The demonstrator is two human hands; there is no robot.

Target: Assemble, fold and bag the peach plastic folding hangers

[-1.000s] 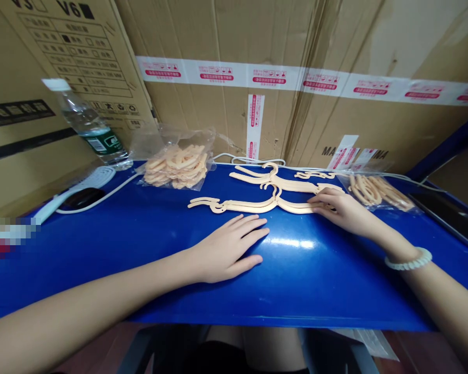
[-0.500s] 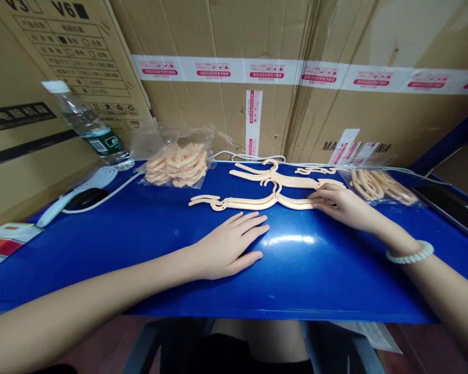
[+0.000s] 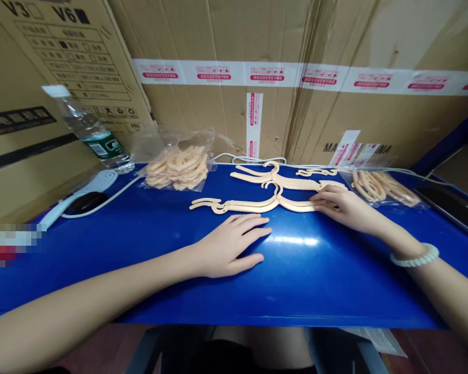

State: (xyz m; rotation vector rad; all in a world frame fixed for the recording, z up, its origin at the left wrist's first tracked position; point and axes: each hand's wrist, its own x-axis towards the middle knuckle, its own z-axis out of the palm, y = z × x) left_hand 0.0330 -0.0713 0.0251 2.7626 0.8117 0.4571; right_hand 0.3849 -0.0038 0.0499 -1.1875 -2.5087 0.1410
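A beige plastic folding clothes hanger (image 3: 253, 203) lies unfolded on the blue table (image 3: 292, 280), its hook pointing away from me. My right hand (image 3: 345, 208) has its fingers closed over the right end of this hanger and hides that tip. Just in front of the hanger's left arm, my left hand (image 3: 234, 244) rests palm down with fingers spread, holding nothing. Behind, a second beige hanger (image 3: 294, 182) lies with its right end partly hidden by my right hand. Small beige pieces (image 3: 315, 172) lie beyond it.
Clear bags of beige hanger parts stand at left (image 3: 179, 169) and right (image 3: 384, 187). A water bottle (image 3: 97, 137), a white brush-like object (image 3: 78, 195) and a black oval object (image 3: 86, 202) are on the left. A dark tablet-like device (image 3: 452, 210) lies far right. Cardboard boxes (image 3: 218, 31) wall the back.
The view has tilted slightly, so the scene sits a little lower. My left hand's fingers have shifted very slightly; my right hand stays on the near hanger's right end.
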